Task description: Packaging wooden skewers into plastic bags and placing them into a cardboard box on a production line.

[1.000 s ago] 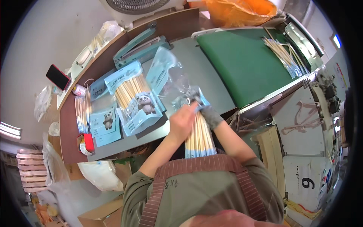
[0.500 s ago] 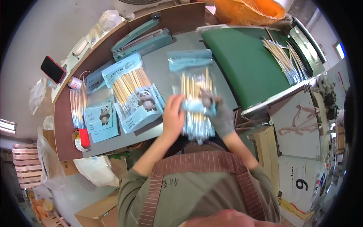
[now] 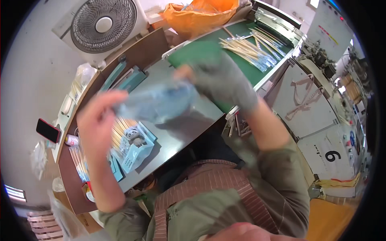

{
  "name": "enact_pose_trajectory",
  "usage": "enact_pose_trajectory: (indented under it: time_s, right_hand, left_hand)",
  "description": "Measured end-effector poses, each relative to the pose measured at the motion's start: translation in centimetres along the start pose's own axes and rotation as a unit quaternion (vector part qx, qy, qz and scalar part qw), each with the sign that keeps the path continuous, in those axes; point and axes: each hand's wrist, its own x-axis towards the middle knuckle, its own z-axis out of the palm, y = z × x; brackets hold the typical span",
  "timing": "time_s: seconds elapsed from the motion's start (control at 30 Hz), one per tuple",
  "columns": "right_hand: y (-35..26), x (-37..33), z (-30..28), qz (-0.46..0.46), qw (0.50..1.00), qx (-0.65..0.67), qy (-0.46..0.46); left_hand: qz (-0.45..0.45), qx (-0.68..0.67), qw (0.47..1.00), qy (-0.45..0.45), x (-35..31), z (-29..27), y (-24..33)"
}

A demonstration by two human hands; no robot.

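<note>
My bare left hand and my gloved right hand are raised over the grey table. Stretched between them is a blue plastic bag, smeared by motion. The left fingers close on one end and the right fingertips pinch the other. Blur hides whether chopsticks are inside it. Beneath my left hand lies a filled chopstick bag with a panda print, partly covered by the hand and forearm. The grey glove leaves the right fingertips bare.
A teal bag sealer stands at the table's back. Wrapped chopsticks lie on the green conveyor belt at right. An orange bag and a fan are behind. A phone stands at left.
Both hands have risen from the table's front edge and moved apart, lifting the blue bag between them. My view has shifted, bringing in the fan and more of the belt's chopsticks.
</note>
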Motion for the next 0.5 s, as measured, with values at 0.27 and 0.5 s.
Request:
enact_pose_trajectory:
  time_s: [0.27, 0.5]
  right_hand:
    - [0.6, 5.4, 1.5, -0.133, 0.988, -0.037, 0.071]
    - [8.6, -7.2, 5.0, 0.012, 0.993, -0.095, -0.073]
  left_hand:
    - [0.148, 0.165, 0.965, 0.141, 1.8, -0.7, -1.1]
    - [0.132, 0.027, 0.991, -0.025, -7.9, 4.9, -6.9]
